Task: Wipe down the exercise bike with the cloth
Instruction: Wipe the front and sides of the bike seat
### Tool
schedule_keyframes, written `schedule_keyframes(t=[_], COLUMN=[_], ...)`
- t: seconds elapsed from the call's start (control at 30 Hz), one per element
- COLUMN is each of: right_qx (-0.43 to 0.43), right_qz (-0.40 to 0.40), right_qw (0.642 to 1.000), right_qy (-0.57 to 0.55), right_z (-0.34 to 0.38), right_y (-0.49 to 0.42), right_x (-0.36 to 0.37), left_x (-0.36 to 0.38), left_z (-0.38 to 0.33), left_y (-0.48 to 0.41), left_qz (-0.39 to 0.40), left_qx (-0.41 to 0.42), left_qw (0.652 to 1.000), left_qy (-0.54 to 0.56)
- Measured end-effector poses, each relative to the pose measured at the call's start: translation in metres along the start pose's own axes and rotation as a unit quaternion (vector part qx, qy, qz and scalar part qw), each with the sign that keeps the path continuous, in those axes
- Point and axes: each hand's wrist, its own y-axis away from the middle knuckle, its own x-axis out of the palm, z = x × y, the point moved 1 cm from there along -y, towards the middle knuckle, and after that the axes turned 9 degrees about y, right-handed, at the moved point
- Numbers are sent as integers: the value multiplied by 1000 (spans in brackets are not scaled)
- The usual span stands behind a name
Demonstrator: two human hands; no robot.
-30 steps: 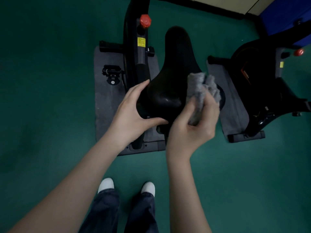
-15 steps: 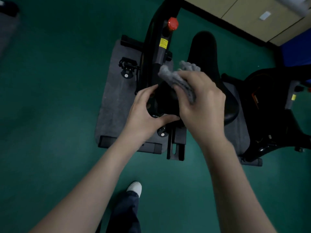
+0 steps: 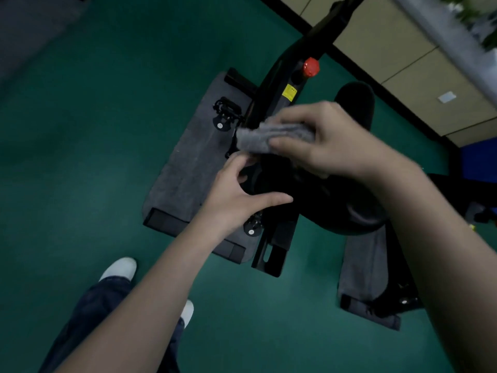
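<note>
Pinching the folded grey cloth (image 3: 271,137) between thumb and fingers, the right hand (image 3: 332,140) holds it over the far left part of the black saddle (image 3: 347,203) of the exercise bike (image 3: 273,102). The left hand (image 3: 232,196) grips the saddle's left edge. Below lies a grey mat (image 3: 185,170).

Cloth (image 3: 262,138) now leftward over saddle (image 3: 347,205)

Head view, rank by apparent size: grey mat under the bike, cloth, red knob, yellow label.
1. grey mat
2. cloth, nearer the camera
3. red knob and yellow label: look alike, left unranked
</note>
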Motion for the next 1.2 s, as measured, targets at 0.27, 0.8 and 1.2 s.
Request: schedule_keyframes(t=[0.27, 0.8, 1.2], right_qx=[-54, -135, 280], right_qz=[115, -9, -587], right_qw=[990, 990, 758], right_qy=[-55, 23, -53], right_z=[-5, -8, 20], right_y=[-5, 21, 118], right_x=[-8, 3, 113], left_x=[3, 2, -4], left_z=[6, 20, 10], left_y=[2, -3, -2], left_qz=[-5, -5, 16], left_qx=[-35, -10, 7], left_qw=[998, 996, 1000], left_qy=[56, 86, 5])
